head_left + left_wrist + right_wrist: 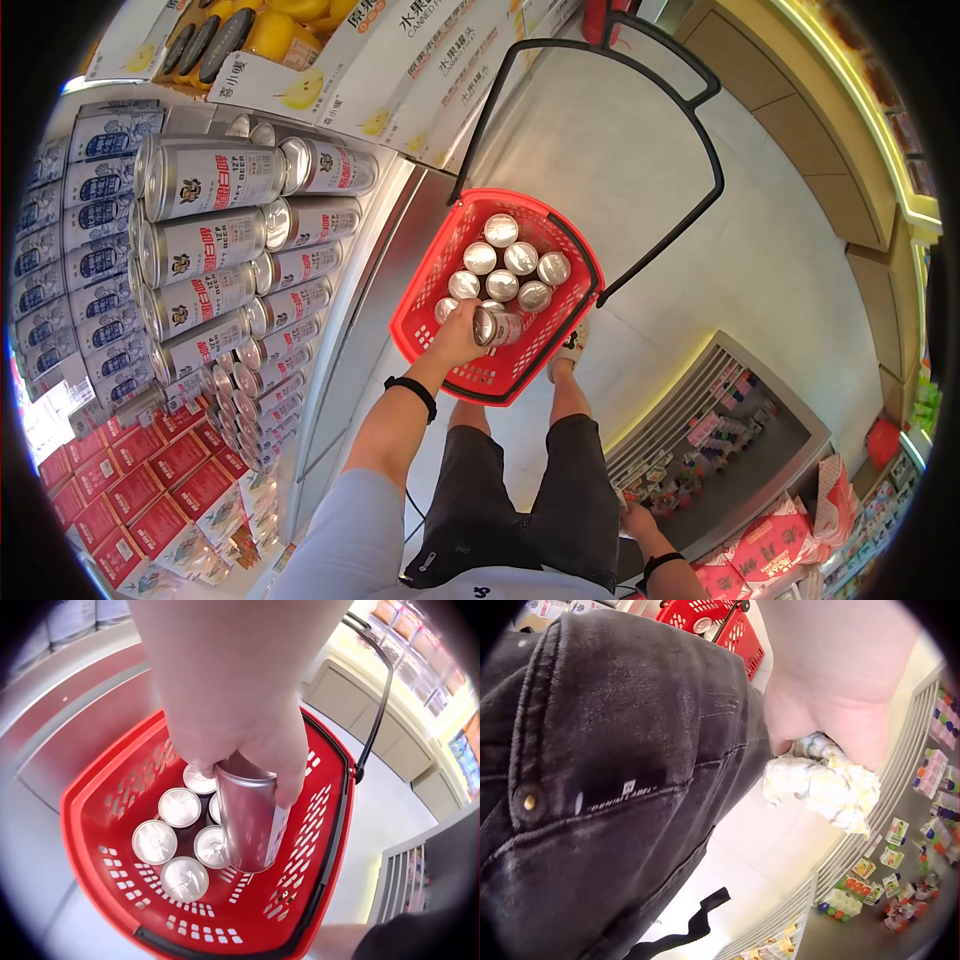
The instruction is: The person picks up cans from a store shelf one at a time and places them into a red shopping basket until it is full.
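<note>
In the head view a red basket (pixel 412 318) stands on the floor with several upright silver cans (pixel 520 258) inside. My left hand (pixel 459 338) grips one more can (pixel 499 328) over the basket's near part. Seen from the left wrist, fingers and thumb of the left hand (pixel 232 750) hold that can (pixel 251 817) near its top, slightly tilted, beside the standing cans (pixel 184 880). Down by the leg, my right hand (pixel 825 724) holds a crumpled white and yellow cloth or wrapper (pixel 821 784).
Stacked beer cans (pixel 215 180) fill the shelf on the left, with red boxes (pixel 135 495) below. The basket's black handle (pixel 715 150) extends over the floor beyond it. A low display case (pixel 720 440) stands at the right, with a wooden counter (pixel 800 130) farther off.
</note>
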The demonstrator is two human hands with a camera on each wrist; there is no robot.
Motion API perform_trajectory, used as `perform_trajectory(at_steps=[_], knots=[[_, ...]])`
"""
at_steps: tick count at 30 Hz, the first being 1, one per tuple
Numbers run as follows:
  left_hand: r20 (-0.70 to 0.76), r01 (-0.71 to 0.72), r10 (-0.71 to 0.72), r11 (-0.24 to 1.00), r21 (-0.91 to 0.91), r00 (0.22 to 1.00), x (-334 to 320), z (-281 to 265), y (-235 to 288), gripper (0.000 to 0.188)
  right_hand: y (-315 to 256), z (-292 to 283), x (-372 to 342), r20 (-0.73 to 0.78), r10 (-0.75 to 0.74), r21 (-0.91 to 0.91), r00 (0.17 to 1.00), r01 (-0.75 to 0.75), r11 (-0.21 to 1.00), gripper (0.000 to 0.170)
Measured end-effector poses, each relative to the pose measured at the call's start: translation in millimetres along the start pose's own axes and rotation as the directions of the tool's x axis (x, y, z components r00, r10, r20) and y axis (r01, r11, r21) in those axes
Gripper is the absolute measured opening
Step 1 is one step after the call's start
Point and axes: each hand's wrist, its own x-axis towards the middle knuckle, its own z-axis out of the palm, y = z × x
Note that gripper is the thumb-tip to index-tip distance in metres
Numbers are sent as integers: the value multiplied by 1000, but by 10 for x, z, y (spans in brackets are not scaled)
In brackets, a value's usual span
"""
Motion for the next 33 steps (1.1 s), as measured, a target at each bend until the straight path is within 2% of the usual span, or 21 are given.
perform_trajectory(at_steps=[2, 6, 10, 11, 13, 16, 17, 20, 21, 24, 27, 30, 33], knots=[[45, -12, 14, 998, -54, 999, 79, 81, -36, 88, -363, -187, -158, -36, -1, -45, 999, 0, 999, 45], [133, -15, 25, 997, -80, 991, 208, 365, -145, 88, -280, -79, 24, -43, -30, -44, 999, 29, 999, 43], [164, -27, 16, 997, 66, 986, 358, 547, -210, 85, -221, 21, 170, -9, -26, 10, 1000, 26, 1000, 40], [173, -119, 91, 980, 157, 981, 384, 621, -221, 80, -162, 85, 216, -6, -26, 11, 1000, 27, 1000, 39], [210, -291, 231, 898, 330, 950, 426, 809, -220, 70, -56, 219, 260, -1, -40, 49, 999, 40, 998, 37], [204, -368, 306, 788, 493, 930, 520, 1292, -332, 51, -118, 205, 301, 26, -50, 16, 998, 49, 999, 35], [263, -391, 290, 720, 573, 920, 555, 1409, -334, 43, -132, 198, 313, 42, -46, -13, 998, 47, 999, 35], [316, -460, 336, 581, 672, 887, 610, 1750, -492, 49, -2, 328, 494, 51, -46, 148, 998, 38, 988, 38], [309, -443, 325, 539, 716, 894, 631, 1843, -571, 48, 529, 721, 847, 81, 2, 384, 997, -33, 923, 40], [321, -447, 328, 459, 768, 889, 764, 1935, -750, 47, 140, 531, 671, 23, 39, 210, 999, -43, 977, 42], [327, -453, 361, 358, 817, 873, 928, 1992, -952, 47, -109, 415, 666, 63, 38, 52, 997, -41, 998, 45], [287, -401, 313, 404, 823, 905, 935, 2011, -953, 49, -257, 358, 611, 71, 28, 81, 997, -34, 996, 49], [182, -345, 335, 532, 773, 924, 679, 1970, -718, 46, -311, 342, 569, 16, 54, 82, 998, -55, 995, 47]])
